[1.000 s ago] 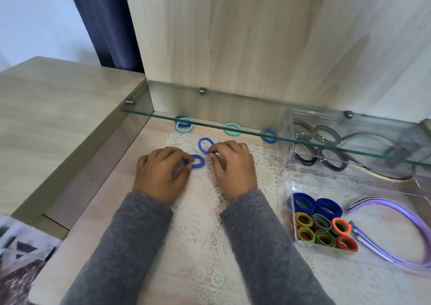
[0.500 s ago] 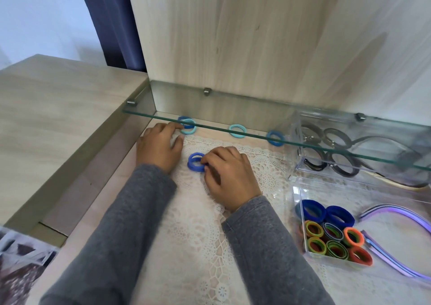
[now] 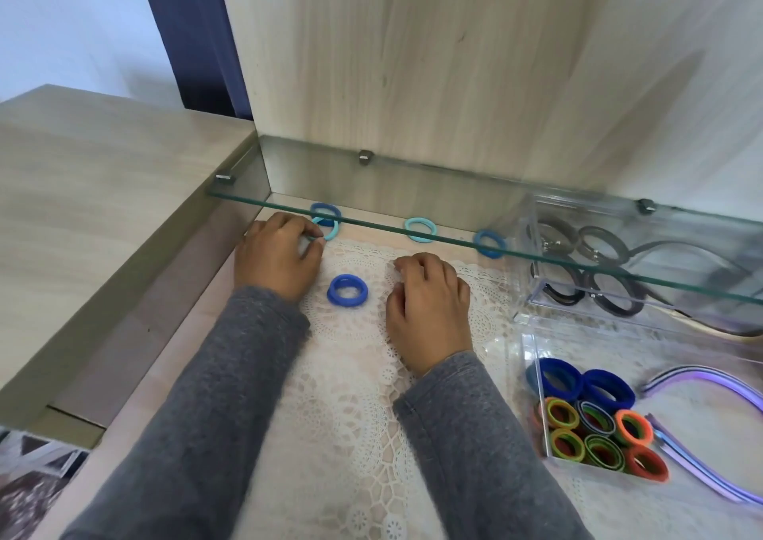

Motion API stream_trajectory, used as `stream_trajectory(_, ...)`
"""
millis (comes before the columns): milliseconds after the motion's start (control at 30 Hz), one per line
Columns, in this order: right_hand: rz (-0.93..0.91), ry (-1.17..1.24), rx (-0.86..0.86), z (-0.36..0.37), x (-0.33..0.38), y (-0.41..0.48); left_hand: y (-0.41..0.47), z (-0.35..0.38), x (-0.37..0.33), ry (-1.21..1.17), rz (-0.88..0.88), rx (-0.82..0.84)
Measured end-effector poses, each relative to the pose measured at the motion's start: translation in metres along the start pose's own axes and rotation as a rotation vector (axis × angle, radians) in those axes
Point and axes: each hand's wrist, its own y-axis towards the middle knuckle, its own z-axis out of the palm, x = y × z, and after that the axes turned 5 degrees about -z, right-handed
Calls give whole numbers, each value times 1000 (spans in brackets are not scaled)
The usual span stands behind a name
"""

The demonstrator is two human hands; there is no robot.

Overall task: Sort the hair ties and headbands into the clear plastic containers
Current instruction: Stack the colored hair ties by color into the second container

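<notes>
Change, largest item first: the left hand (image 3: 280, 256) has left the middle of the lace mat (image 3: 351, 374) and reached to the back left under the glass shelf (image 3: 413, 197), where its thumb and forefinger now pinch the pale teal hair tie (image 3: 330, 232), which overlaps a dark blue tie (image 3: 325, 210). The right hand (image 3: 429, 304) has let go of the blue stacked ties (image 3: 347, 289) and rests on the mat just to their right, fingers loosely curled, holding nothing visible. The two blue ties handled a second ago now lie as one pile between the hands. Meaning, as a judgement: like colours are being gathered before going into a container; none of the loose ties is boxed yet. Still loose at the back: a second teal tie (image 3: 420, 230) and a mid-blue tie (image 3: 490, 243). Surface and room: wooden back panel (image 3: 413, 64); side cabinet top (image 3: 103, 168) at left; navy curtain (image 3: 186, 23); pale wood desk under the mat. At right, near clear container (image 3: 525, 349) holding blue and multicoloured ties with purple headbands (image 3: 710, 382); far clear container (image 3: 536, 292) holding dark ties.
</notes>
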Motion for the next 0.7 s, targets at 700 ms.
stream_trajectory(700,7,-59,73,-4,5,-1,-66,-27,4,-155,344,64)
